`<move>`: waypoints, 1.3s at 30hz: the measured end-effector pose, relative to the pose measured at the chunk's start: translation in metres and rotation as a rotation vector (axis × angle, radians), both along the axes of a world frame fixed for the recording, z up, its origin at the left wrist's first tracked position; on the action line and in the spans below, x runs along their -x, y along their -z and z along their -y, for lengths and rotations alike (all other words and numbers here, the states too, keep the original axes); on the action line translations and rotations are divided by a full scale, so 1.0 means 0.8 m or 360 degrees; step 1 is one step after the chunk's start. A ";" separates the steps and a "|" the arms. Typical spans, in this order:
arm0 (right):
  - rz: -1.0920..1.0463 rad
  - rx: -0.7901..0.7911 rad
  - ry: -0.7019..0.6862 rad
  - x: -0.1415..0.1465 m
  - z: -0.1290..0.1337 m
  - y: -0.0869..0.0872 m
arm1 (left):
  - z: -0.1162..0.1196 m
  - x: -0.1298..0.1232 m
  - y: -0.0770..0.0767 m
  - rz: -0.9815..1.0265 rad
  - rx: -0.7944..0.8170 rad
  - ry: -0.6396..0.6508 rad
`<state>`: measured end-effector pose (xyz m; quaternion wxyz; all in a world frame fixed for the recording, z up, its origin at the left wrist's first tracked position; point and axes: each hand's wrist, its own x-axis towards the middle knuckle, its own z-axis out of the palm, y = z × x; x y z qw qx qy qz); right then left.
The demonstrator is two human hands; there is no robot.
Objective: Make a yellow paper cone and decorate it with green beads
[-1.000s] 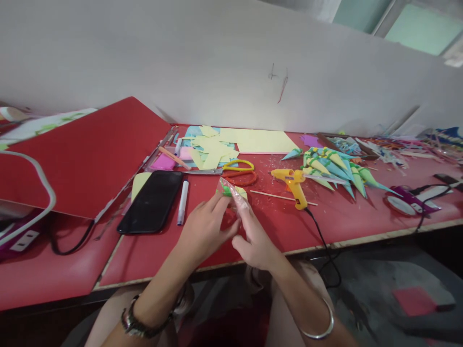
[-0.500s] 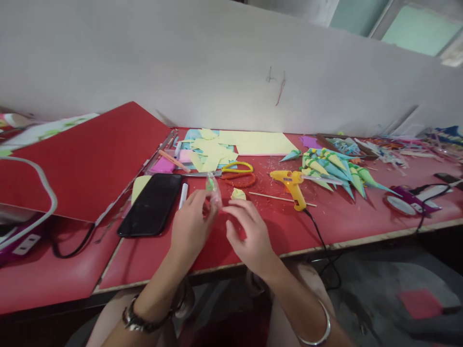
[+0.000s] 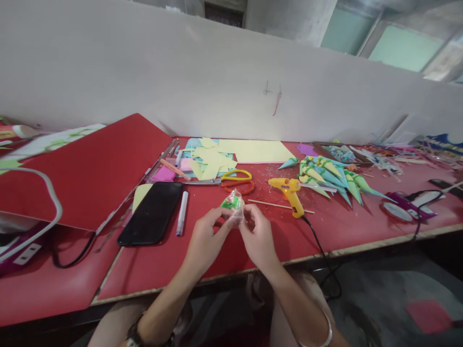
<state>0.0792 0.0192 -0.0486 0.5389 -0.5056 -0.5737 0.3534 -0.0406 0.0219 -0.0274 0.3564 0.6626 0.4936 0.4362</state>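
Observation:
Both my hands meet over the red table, pinching a small clear plastic bag (image 3: 237, 212) with something bright green inside. My left hand (image 3: 211, 236) grips its left side between thumb and fingers. On the other side, my right hand (image 3: 258, 233) has its fingertips closed on the bag's right edge. What the green content is, I cannot make out. Just beyond the bag lie scissors (image 3: 237, 175) with yellow and red handles. A yellow glue gun (image 3: 289, 190) rests to the right, near a thin wooden stick (image 3: 280, 206).
Left of my hands are a white marker (image 3: 182, 214) and a black phone (image 3: 150, 212). Yellow paper scraps (image 3: 210, 159) and a yellow sheet (image 3: 258, 151) lie at the back. Blue and yellow paper cones (image 3: 325, 173) are piled at right. A red board (image 3: 97, 173) leans at left.
My left hand has carried the plastic bag to the right, and my right hand has closed on it. The crumpled yellow piece near my right hand no longer shows. The view has tilted up slightly.

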 end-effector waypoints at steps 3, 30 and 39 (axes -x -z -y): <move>-0.0157 0.0041 -0.0017 -0.002 -0.002 -0.002 | -0.002 0.001 -0.001 0.0318 0.0166 0.0153; -0.1045 0.0292 -0.0292 0.014 -0.012 -0.006 | -0.014 -0.004 0.006 0.0511 0.0257 -0.0099; -0.1137 0.0439 -0.0186 0.013 -0.023 -0.005 | -0.009 -0.008 0.004 0.1066 0.0538 0.0042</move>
